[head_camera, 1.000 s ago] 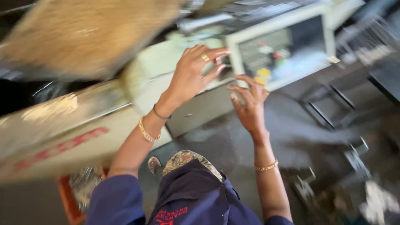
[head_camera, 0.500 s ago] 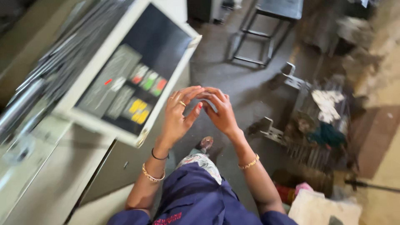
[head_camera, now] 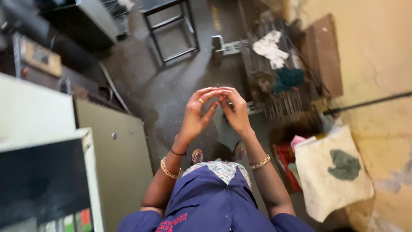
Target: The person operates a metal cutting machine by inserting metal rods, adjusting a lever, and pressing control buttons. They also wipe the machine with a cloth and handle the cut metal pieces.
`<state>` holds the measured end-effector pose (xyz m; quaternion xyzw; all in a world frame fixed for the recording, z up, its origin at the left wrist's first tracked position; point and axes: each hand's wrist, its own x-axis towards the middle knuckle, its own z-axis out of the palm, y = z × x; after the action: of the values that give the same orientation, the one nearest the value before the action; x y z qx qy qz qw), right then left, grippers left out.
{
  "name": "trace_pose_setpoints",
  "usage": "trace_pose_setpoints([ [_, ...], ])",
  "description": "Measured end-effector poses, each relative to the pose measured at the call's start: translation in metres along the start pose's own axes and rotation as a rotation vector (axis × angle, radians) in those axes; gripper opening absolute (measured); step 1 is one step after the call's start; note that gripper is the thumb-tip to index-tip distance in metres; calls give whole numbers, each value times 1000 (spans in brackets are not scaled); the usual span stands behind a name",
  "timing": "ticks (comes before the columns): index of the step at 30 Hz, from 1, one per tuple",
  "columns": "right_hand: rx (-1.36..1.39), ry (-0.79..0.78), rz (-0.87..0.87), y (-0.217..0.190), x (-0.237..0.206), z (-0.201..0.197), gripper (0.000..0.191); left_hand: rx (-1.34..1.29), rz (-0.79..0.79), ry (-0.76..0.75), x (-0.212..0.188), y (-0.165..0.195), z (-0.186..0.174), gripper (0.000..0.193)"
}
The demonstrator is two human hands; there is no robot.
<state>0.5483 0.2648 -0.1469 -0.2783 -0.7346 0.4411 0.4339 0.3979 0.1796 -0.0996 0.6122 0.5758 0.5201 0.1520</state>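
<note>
1. Whether anything is pinched between the two hands cannot be told: the fingertips meet in a tight cluster, and no object is made out there.
2. The left hand [head_camera: 195,116] is raised in front of the body, palm turned toward the other hand, its fingers curved and close together; a ring [head_camera: 201,101] is seen on one finger.
3. The right hand [head_camera: 235,111] is held just beside it, fingers bent inward and narrow, the tips of both hands touching above the dark floor [head_camera: 167,90].
4. A gold bangle [head_camera: 168,170] and a thin black band [head_camera: 177,152] are worn on the left wrist; a gold bracelet [head_camera: 260,162] is worn on the right wrist.
5. The feet are mostly hidden by the blue garment [head_camera: 210,206]; only a sandalled toe [head_camera: 197,155] shows below the hands.
6. A machine's pale panel [head_camera: 47,180] is cut off at the lower left edge, with small red, green and white labels at its bottom corner, too blurred to make out.
7. A beige cabinet door [head_camera: 116,163] stands beside that panel.
8. A white cloth bag [head_camera: 330,176] with a grey-green patch lies at the right, near the yellow wall [head_camera: 377,60]; a red container [head_camera: 286,161] is half hidden behind it.
9. A metal frame stool [head_camera: 171,25] is cut off at the top.
10. A wire rack [head_camera: 274,73] with white and teal rags is seen beyond the hands.
</note>
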Motion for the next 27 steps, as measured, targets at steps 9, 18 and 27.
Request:
trace_pose_setpoints([
  [9,72,249,255,106,2,-160,19,5,-22,-196,87,1,168,32],
  [18,167,158,438,251,24,-226,25,-67,-176,-244,121,-48,282,33],
  [27,124,75,464,417,108,-222,29,-572,-587,-277,179,-226,380,51],
])
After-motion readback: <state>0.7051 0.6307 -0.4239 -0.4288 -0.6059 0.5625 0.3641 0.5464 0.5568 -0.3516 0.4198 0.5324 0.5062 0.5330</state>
